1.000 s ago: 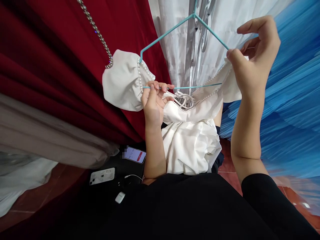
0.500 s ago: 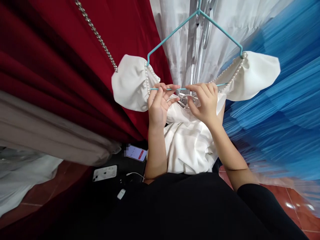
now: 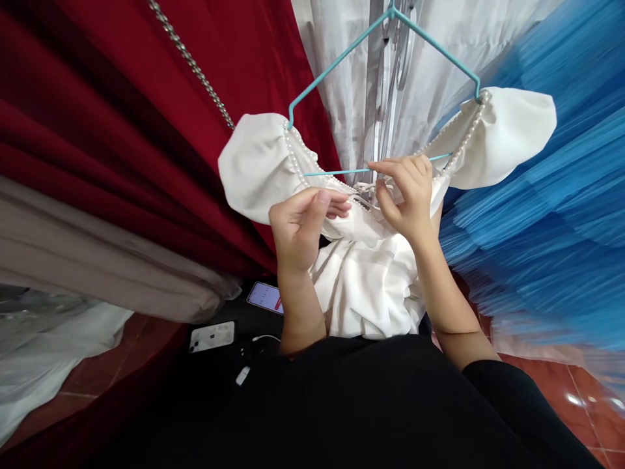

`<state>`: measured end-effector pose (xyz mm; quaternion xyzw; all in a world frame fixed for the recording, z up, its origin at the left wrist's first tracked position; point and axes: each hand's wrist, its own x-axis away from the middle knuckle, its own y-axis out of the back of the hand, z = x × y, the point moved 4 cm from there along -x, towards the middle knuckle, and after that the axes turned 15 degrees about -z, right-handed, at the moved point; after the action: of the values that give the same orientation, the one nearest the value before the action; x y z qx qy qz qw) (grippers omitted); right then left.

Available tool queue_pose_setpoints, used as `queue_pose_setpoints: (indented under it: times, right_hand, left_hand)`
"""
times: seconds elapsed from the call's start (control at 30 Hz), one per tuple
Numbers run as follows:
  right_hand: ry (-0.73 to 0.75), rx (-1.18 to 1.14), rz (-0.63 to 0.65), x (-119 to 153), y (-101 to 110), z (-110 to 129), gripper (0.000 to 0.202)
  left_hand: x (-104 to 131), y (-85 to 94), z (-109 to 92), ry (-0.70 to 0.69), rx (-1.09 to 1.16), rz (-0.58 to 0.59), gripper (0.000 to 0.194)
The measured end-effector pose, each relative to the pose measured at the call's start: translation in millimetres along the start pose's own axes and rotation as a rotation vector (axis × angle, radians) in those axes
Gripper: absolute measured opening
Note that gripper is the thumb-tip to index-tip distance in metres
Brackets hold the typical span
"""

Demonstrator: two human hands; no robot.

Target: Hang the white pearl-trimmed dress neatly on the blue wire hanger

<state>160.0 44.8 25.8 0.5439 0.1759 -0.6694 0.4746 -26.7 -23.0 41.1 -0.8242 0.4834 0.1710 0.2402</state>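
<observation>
Fingers (image 3: 398, 170) of my right hand (image 3: 411, 198) curl at the bar of the hanger (image 3: 336, 172), thumb a little apart, while my left hand (image 3: 300, 225) lays its thumb along the forefinger beside the laces (image 3: 365, 188); whether either pinches a lace I cannot tell. White, puff-sleeved and pearl-edged, the dress (image 3: 368, 280) sits on it before me, top pointing away, long axis running back toward my body, skirt bunched in folds.

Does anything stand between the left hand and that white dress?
Nothing visible does: the left hand is right in front of the dress. The hanger's bar crosses above that hand in the picture, not between the two.
</observation>
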Motion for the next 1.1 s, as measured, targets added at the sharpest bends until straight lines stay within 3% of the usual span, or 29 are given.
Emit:
queue_pose_setpoints:
  times: [0.1,0.13,0.17,0.27,0.4,0.5,0.6,0.73,0.8,0.87,0.97,1.07,1.1]
  right_hand:
    - [-0.001,0.018,-0.020,0,-3,1,0.032]
    - [0.003,0.026,-0.025,0,-4,2,0.032]
    - [0.009,0.037,-0.028,1,-4,3,0.032]
    - [0.029,0.068,-0.015,1,-3,6,0.033]
    - [0.073,0.093,0.034,-2,-2,3,0.036]
    - [0.105,0.080,0.091,-5,0,0,0.040]
    - [0.110,0.051,0.129,-7,3,-2,0.042]
    - [0.094,0.033,0.110,-9,9,-2,0.037]
    - [0.095,0.032,0.102,-9,10,-1,0.037]
    - [0.095,0.025,0.106,-9,10,1,0.038]
    - [0.090,0.004,0.121,-10,7,5,0.043]
    - [0.087,-0.007,0.139,-10,4,8,0.045]
    - [0.085,-0.005,0.146,-9,4,8,0.046]
  left_hand:
    - [-10,11.6,-9,-0.277,0.033,-0.281,0.008]
    - [-14,14.1,-7,-0.334,0.014,-0.345,0.007]
    - [-20,14.8,-2,-0.357,-0.007,-0.369,0.022]
    - [-41,10.3,22,-0.285,-0.017,-0.320,0.049]
    - [-70,4.0,48,-0.219,-0.006,-0.368,0.033]
    - [-86,-0.7,43,-0.258,-0.035,-0.384,0.025]
    - [-98,-0.8,22,-0.311,-0.074,-0.381,0.029]
    - [-113,24.1,3,-0.390,-0.027,-0.519,0.029]
    - [-117,46.2,11,-0.394,-0.006,-0.618,0.033]
    - [-115,65.6,32,-0.332,-0.010,-0.652,0.037]
    - [-95,74.7,70,-0.179,-0.033,-0.593,0.031]
    - [-61,48.7,93,-0.046,0.018,-0.380,0.010]
    - [-50,33.8,96,-0.008,0.040,-0.270,0.015]
